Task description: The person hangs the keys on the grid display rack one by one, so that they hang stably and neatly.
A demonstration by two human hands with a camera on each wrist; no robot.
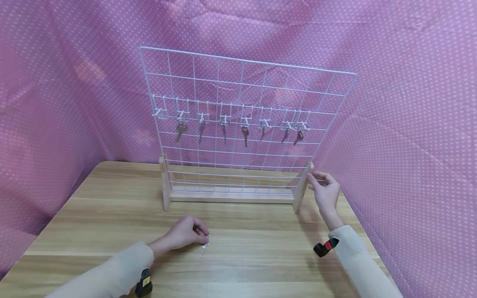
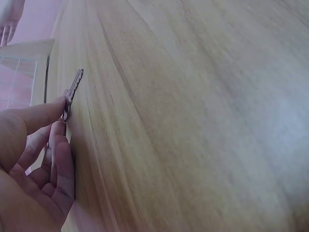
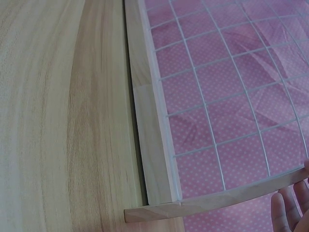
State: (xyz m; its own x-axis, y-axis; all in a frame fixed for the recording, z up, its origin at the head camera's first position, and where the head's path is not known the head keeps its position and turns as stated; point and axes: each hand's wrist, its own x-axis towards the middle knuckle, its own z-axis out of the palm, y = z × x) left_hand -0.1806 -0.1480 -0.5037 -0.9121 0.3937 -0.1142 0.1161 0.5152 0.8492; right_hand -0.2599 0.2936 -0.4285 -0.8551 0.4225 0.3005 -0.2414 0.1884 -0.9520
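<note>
My left hand (image 1: 186, 232) pinches a small metal key (image 1: 203, 249) by its ring end, low over the wooden table. In the left wrist view the toothed blade of the key (image 2: 75, 88) sticks out past the thumb and forefinger. My right hand (image 1: 326, 194) holds the upper part of the right wooden post (image 1: 302, 189) of a display stand. The right wrist view shows its fingers (image 3: 279, 212) beside that post, partly cut off by the frame edge. A white wire grid (image 1: 246, 61) rises from the stand, and several keys (image 1: 245, 131) hang from its hooks.
The leftmost hook (image 1: 159, 112) carries no key. A wooden crossbar (image 1: 231, 198) joins the two posts at the table (image 1: 238, 265). Pink dotted cloth (image 1: 417, 124) surrounds the table at the back and sides. Each wrist carries a small black camera (image 1: 321, 249).
</note>
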